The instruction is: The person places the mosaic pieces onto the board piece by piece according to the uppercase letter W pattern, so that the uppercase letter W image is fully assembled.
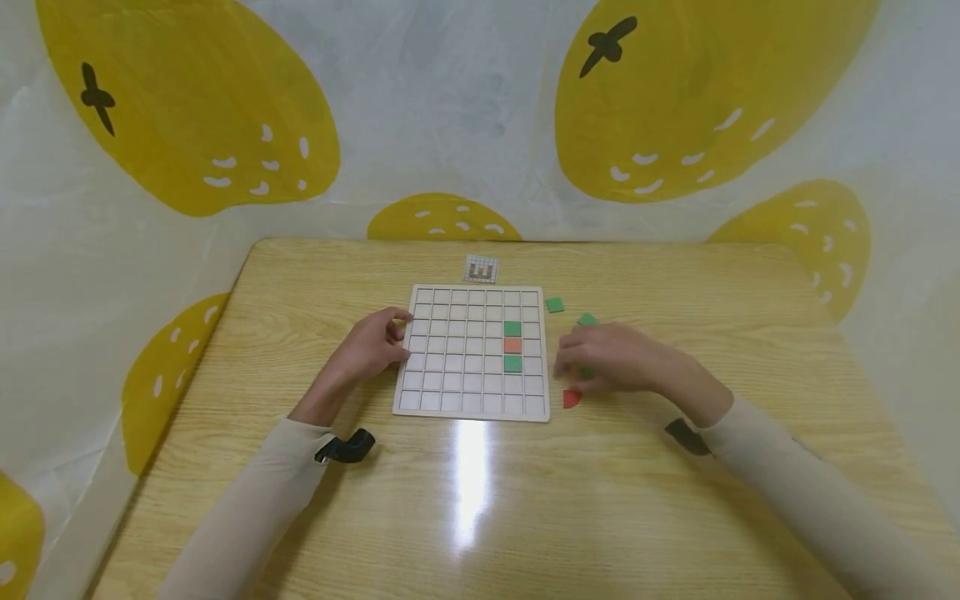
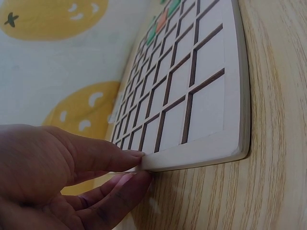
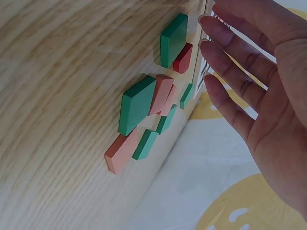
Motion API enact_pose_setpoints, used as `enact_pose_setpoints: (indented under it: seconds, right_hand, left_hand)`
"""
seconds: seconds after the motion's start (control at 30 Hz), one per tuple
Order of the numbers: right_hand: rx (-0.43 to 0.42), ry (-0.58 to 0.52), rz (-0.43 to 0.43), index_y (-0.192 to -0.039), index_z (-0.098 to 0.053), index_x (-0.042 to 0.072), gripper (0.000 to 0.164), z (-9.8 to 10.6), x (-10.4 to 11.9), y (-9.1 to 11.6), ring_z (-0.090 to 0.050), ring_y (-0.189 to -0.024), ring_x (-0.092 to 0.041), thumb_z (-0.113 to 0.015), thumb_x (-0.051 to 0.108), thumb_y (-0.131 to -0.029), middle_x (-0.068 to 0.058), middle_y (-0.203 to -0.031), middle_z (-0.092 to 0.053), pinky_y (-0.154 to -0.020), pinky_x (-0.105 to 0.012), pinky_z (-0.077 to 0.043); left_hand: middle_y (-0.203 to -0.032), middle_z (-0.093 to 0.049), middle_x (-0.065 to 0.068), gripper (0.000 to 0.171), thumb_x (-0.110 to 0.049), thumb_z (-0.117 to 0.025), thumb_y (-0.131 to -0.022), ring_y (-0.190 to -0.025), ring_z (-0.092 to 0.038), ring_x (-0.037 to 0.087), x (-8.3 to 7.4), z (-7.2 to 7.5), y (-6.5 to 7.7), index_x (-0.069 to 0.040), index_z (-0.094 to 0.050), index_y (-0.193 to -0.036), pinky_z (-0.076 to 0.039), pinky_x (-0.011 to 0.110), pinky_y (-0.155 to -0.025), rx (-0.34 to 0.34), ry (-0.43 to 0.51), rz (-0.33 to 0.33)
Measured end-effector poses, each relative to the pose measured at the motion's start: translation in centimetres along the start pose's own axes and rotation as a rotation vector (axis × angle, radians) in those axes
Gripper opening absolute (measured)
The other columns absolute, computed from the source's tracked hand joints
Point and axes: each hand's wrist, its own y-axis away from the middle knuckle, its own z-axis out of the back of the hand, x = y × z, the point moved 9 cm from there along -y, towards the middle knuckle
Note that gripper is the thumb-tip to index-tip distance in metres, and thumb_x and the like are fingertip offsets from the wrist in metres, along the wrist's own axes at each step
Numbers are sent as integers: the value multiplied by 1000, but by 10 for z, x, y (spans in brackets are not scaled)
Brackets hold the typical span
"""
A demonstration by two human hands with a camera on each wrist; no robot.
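A pale wooden grid board [image 1: 452, 379] lies flat, with two green square tiles [image 1: 513, 363] and one orange square tile [image 1: 512, 345] in one column near its right side. My left hand [image 1: 372, 343] holds the board's left edge; in the left wrist view its thumb and a finger meet at the rim. Just right of the board, my right hand [image 1: 611, 358] hovers over loose tiles, its fingers slightly bent and no tile visible in them. The right wrist view shows green tiles [image 3: 137, 104], salmon tiles [image 3: 121, 152] and a dark red tile [image 3: 183, 58] beside that hand.
Behind the board lies a small pattern card [image 1: 481, 269] with a grid figure. One green tile [image 1: 554, 305] sits by the board's upper right corner. A red rounded tile [image 1: 572, 399] lies below the right hand. A patterned cloth stands behind the wooden table [image 1: 600, 508].
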Motion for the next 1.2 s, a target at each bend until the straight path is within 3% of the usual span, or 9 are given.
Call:
enact_pose_setpoints:
  seconds: [0.43, 1.2]
  right_hand:
    - [53, -76, 4, -98, -75, 23, 21, -10, 4, 5, -52, -84, -8, -86, 27, -81, 12, -93, -65, -73, -28, -47]
    - [32, -65, 26, -90, -71, 23, 18, -13, 2, 5, -49, -83, -8, -86, 26, -80, 11, -87, -60, -70, -25, -44]
  left_hand:
    - [-106, -54, 16, 58, 5, -70, -87, -90, -51, 26, 1, -1, 1, -3, -52, -142, -45, 30, -65, -3, 7, -1]
    - [-105, -54, 16, 58, 7, -69, -88, -88, -50, 25, 0, -1, 0, -2, -52, -142, -43, 29, -62, 1, 18, 5]
